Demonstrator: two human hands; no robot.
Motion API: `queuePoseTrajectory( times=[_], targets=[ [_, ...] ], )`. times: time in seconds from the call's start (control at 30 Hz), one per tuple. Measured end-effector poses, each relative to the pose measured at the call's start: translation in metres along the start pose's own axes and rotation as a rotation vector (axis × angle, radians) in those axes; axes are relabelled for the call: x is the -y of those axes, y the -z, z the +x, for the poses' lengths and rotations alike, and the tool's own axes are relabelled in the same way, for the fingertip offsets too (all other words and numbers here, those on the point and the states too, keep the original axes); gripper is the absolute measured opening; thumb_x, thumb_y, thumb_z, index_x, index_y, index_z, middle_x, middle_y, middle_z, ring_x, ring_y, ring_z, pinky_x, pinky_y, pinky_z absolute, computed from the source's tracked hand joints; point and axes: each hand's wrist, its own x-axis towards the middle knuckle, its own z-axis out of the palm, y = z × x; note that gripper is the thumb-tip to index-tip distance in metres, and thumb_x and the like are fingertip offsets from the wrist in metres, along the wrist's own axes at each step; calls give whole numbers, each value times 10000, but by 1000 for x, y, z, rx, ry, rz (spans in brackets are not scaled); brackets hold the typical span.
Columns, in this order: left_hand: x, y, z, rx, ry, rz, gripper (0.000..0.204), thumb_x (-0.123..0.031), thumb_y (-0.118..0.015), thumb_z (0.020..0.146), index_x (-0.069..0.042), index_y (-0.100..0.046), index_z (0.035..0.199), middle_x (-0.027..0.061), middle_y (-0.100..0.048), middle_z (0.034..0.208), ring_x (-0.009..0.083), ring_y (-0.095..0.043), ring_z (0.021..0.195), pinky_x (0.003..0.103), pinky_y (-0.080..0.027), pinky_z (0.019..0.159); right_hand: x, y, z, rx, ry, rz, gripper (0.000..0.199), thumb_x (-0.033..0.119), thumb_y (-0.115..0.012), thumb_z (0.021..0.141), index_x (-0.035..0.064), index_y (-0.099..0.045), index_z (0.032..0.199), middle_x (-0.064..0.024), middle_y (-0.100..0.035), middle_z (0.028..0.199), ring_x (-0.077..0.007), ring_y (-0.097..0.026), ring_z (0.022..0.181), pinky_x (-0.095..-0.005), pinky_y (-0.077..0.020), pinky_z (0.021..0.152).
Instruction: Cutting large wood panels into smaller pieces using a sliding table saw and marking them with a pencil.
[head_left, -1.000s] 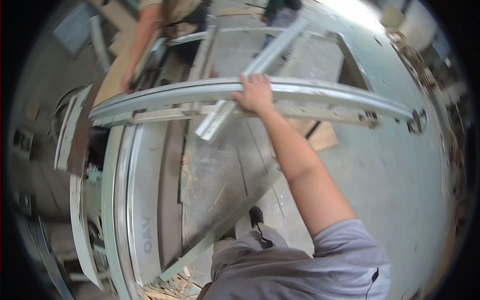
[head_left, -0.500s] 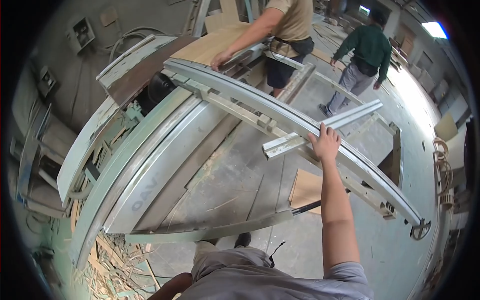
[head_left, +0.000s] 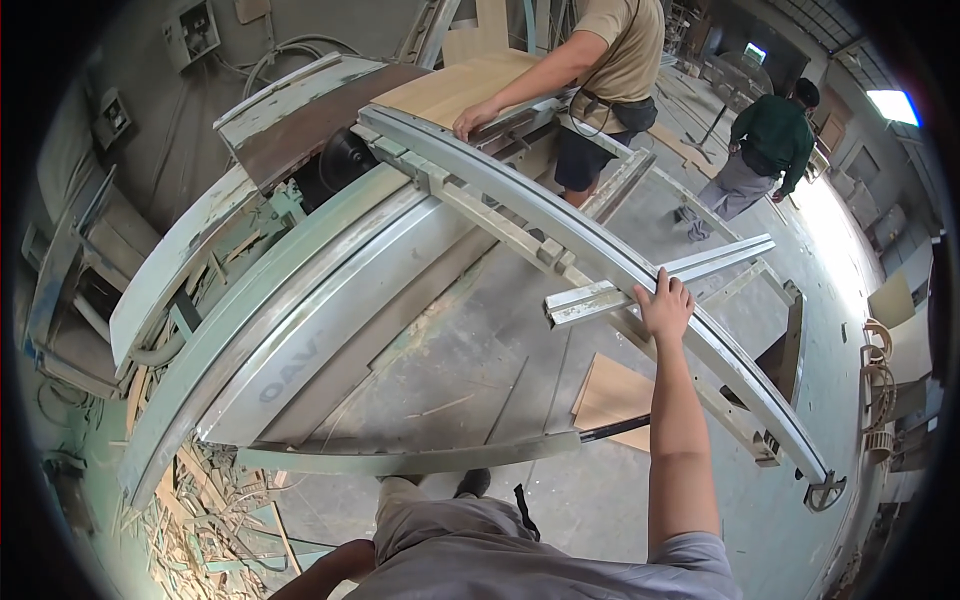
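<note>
My right hand [head_left: 667, 308] lies over a long silver metal rail [head_left: 560, 212], its fingers curled over the edge and the thumb on the near side. This is where a shorter grooved metal bar [head_left: 722, 258] crosses the rail at an angle. Only part of my left forearm [head_left: 335, 568] shows at the lower edge; its hand is hidden. At the rail's far left end, a person in a tan shirt [head_left: 622, 70] rests a hand [head_left: 476, 119] beside a pale wooden sheet [head_left: 455, 88].
Below the rail runs a metal frame [head_left: 500, 225], joined to a long silver machine table [head_left: 330, 330]. Wood scraps [head_left: 205, 500] heap at the lower left. A brown board [head_left: 612, 395] lies on the floor. Another person in dark green [head_left: 775, 140] stands farther back right.
My view has shifted slightly, so the machine sits a little differently in it. My right hand stays on the rail. The person in green has moved to the right, bending slightly.
</note>
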Motion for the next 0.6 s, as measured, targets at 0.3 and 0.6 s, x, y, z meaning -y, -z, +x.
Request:
queuePoseTrajectory(
  times=[0.3,0.6],
  targets=[
    [-32,31,-10,-9,53,-80,324,-324,-571,728,-64,-665,897,206,-634,923,373,-600,869,412,-476,765,-1,-1,0,7,1,0,675,557,-518,799,125,-410,1307,-133,-487,1196,-294,-403,1178,-464,-258,994],
    [-16,17,-3,36,31,26,315,-312,-589,712,-71,-666,900,198,-636,936,366,-606,864,408,-476,765,1,3,0,3,0,-10,662,552,-516,802,120,-425,1297,-131,-492,1198,-290,-410,1170,-447,-264,982]
  ],
)
